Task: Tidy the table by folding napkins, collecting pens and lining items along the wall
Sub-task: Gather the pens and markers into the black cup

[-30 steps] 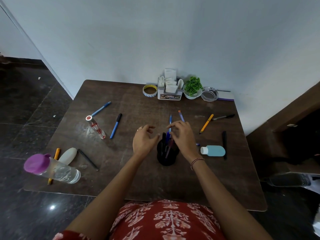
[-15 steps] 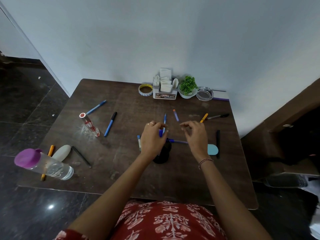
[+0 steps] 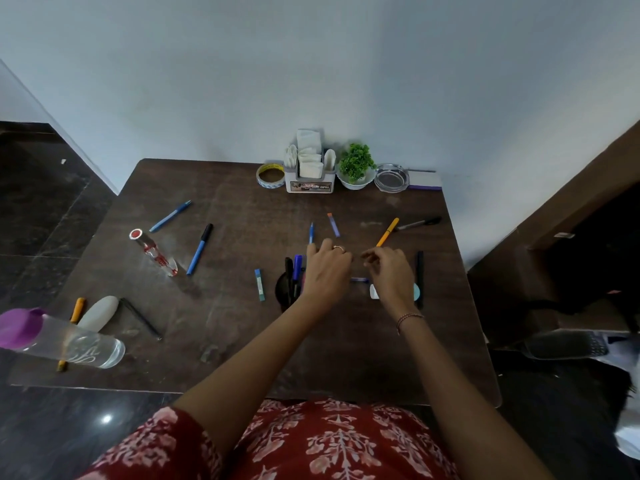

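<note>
Left hand [image 3: 327, 270] and right hand [image 3: 391, 275] hovered mid-table, fingers half curled, any hold unclear; napkins [image 3: 309, 164] stood at the far wall, the black holder [image 3: 282, 289] was part-filled, loose pens [image 3: 200, 249] lay scattered.

A plain pale wall [image 3: 346, 64] filled the upper part of the view. Dark polished floor tiles [image 3: 41, 209] spread to the left, with a small white speck [image 3: 63, 161] lying near the wall's foot and a bright glint of light [image 3: 106, 418] lower down. At the bottom edge showed a red garment [image 3: 332, 445] printed with a pale floral pattern. To the right stood brown wooden furniture [image 3: 571, 209], and below it, on the floor, lay a dark mesh-like object [image 3: 564, 344], too dim to name.
</note>
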`<action>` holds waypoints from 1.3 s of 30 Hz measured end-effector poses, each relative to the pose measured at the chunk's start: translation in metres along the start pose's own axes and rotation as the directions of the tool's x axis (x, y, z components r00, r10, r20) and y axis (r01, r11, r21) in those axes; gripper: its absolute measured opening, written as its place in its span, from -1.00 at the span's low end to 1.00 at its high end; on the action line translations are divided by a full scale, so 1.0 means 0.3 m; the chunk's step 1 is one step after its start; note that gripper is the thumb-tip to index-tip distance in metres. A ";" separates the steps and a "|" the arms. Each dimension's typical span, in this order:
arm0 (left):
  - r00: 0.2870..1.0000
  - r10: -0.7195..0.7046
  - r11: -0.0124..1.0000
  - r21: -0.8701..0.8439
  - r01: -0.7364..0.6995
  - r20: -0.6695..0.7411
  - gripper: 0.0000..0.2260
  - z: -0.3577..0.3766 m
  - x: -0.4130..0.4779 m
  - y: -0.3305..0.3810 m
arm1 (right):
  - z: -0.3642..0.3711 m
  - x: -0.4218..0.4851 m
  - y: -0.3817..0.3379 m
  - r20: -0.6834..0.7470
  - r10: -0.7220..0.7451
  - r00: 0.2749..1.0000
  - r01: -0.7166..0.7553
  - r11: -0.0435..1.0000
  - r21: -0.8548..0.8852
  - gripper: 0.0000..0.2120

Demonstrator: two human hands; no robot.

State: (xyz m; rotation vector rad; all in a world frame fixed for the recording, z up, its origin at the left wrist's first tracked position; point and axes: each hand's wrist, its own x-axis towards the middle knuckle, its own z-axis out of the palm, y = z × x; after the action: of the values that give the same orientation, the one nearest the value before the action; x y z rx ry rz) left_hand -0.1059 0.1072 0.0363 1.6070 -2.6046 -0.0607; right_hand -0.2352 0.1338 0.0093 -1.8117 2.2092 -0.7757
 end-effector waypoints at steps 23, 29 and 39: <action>0.861 0.042 0.931 0.293 -0.217 0.507 -0.74 0.197 0.201 0.094 | 0.161 0.085 0.136 0.393 -0.005 0.919 0.141 0.938 -0.317 -0.81; 0.855 0.087 0.926 0.275 -0.259 0.511 -0.76 0.190 0.213 0.086 | 0.156 0.085 0.137 0.394 -0.026 0.919 0.156 0.940 -0.303 -0.80; 0.922 0.094 0.951 0.241 -0.195 0.375 -0.91 0.081 0.209 0.075 | 0.131 0.085 0.135 0.202 -0.035 0.979 0.072 0.982 -0.177 -0.85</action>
State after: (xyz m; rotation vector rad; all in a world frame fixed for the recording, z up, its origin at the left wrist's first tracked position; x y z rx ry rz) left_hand -0.1560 0.0609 0.0169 1.6044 -3.1311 0.0188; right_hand -0.2582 0.1035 -0.0395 -1.9443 2.1712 -0.3904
